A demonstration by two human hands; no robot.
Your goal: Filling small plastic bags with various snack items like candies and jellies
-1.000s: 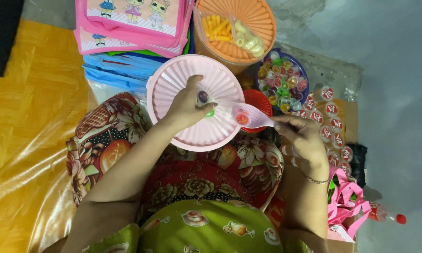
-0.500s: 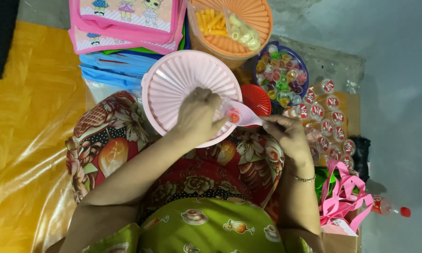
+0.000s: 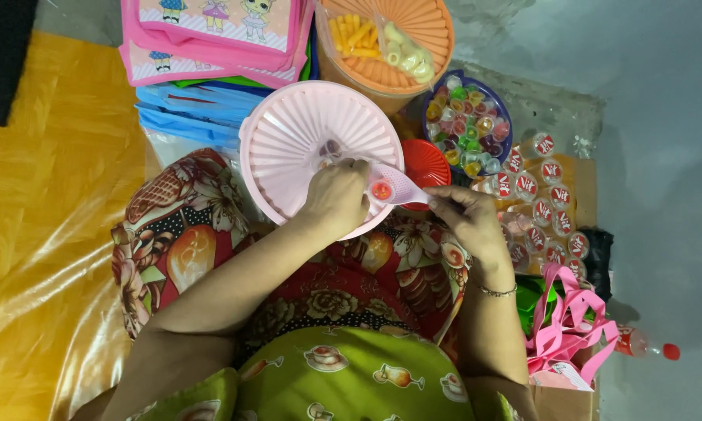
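A pink ribbed round lid (image 3: pixel 288 140) rests on my lap. My left hand (image 3: pixel 335 199) lies on its middle with the fingers curled down and the fingertips hidden; a couple of small jelly cups (image 3: pixel 331 148) sit just beyond them. My right hand (image 3: pixel 464 222) grips the handle of a pink scoop (image 3: pixel 398 185) held over the lid's right edge. A red jelly cup (image 3: pixel 381 189) lies in the scoop's bowl, right beside my left hand's knuckles.
Behind the lid stands an orange tub (image 3: pixel 382 70) with a bag of yellow snacks (image 3: pixel 366 35) on it. Also there: a blue bowl of mixed jelly cups (image 3: pixel 466 125), a red lid (image 3: pixel 427 162), several small sealed cups (image 3: pixel 546 203), pink and blue bags (image 3: pixel 210 47), pink ribbon handles (image 3: pixel 565 327) and a yellow mat (image 3: pixel 47 195).
My left hand has come down from a raised pinch onto the lid's middle, next to the scoop. My right hand has kept hold of the scoop with the red cup in it.
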